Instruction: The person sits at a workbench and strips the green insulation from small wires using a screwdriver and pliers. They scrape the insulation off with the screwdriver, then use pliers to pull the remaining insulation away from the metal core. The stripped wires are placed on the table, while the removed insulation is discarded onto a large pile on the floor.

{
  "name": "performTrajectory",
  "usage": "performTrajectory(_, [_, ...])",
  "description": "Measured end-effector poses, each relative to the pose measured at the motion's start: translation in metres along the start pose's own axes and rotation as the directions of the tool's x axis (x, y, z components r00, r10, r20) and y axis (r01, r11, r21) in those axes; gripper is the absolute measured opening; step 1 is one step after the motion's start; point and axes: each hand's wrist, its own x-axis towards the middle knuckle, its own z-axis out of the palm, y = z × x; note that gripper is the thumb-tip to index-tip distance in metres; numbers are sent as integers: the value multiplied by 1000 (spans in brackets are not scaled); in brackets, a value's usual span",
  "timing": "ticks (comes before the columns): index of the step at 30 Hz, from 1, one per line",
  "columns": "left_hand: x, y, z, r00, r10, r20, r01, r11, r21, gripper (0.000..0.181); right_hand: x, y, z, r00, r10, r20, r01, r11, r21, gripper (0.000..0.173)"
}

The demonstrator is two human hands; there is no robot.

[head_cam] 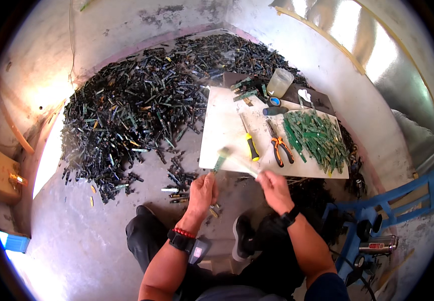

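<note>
My left hand (203, 188) pinches the lower end of a narrow green circuit board strip (220, 161), held over the near left edge of a white board (222, 124). In my right hand (275, 188) is the handle end of a slim, pale brush-like tool (245, 165); its blurred far end meets the strip's top. On the white board lie a yellow-and-black screwdriver (252, 145), orange-and-black pliers (280, 148), a dark-handled tool (275, 110) and a heap of green circuit board strips (316, 139). Behind them stand a cloudy plastic jar (280, 82) and a blue-centred tape roll (273, 101).
A large pile of dark circuit board strips (137, 109) covers the floor ahead and to the left. A blue chair frame (386, 203) and a metal flask (378, 244) are at the right. A cardboard box (4, 175) sits by the left wall.
</note>
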Motion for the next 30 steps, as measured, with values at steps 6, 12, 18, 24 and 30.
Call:
performTrajectory(6, [0, 1, -2, 1000, 15, -13, -15, 1000, 27, 41, -7, -11, -9, 995, -35, 97, 26, 996, 84, 24])
performTrajectory(12, [1, 2, -1, 1000, -17, -17, 18, 999, 29, 41, 6, -8, -15, 999, 33, -18, -33, 999, -7, 25])
performTrajectory(18, [3, 3, -2, 1000, -5, 14, 5, 1000, 10, 40, 5, -3, -11, 998, 34, -43, -37, 997, -72, 26])
performTrajectory(24, [2, 0, -3, 1000, -3, 11, 3, 1000, 22, 40, -2, 1, -7, 992, -123, 11, 123, 985, -120, 22])
performTrajectory(30, [2, 1, -5, 999, -30, -23, 29, 1000, -11, 40, 0, -8, -15, 993, -12, 116, 13, 1000, -10, 25])
